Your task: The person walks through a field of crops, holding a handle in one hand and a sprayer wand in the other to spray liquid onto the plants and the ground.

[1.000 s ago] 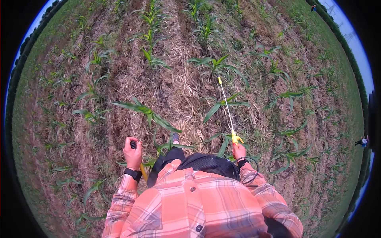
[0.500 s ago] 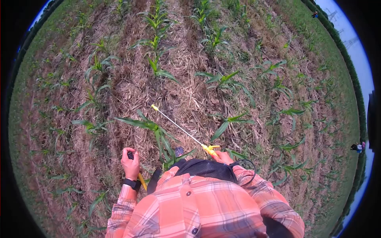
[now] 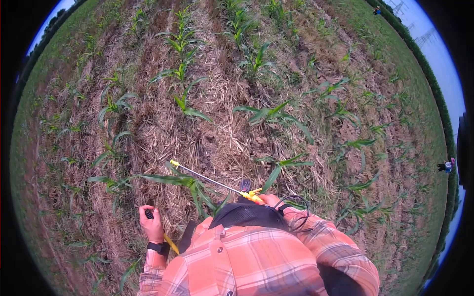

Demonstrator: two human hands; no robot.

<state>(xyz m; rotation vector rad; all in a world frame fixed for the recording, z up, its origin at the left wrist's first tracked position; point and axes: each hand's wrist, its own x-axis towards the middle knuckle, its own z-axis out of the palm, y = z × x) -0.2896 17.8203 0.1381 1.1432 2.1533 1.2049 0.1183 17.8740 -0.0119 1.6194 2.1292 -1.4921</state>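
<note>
My right hand (image 3: 270, 199) is closed around the yellow handle of a spray wand (image 3: 210, 180). The wand's thin metal tube points forward and left, ending in a yellow nozzle (image 3: 175, 163) beside the long leaves of a maize plant (image 3: 185, 181). A black hose (image 3: 308, 209) loops near my right wrist. On the left, my left hand (image 3: 152, 227) grips the black end of a yellow pump lever (image 3: 171, 244), low beside my body. The lever's lower part is hidden by my arm and clothes.
Rows of young maize (image 3: 256, 61) stand in straw-covered soil (image 3: 222, 133). A dark shoe (image 3: 245, 185) shows just behind the wand handle. Far off at the right edge are a person (image 3: 447, 166) and another small figure (image 3: 377, 10), with a tree line and pylons beyond.
My left hand has moved down and slightly left with the pump lever. The wand's nozzle has swung left and nearer to me. A shoe has come forward beside the wand handle.
</note>
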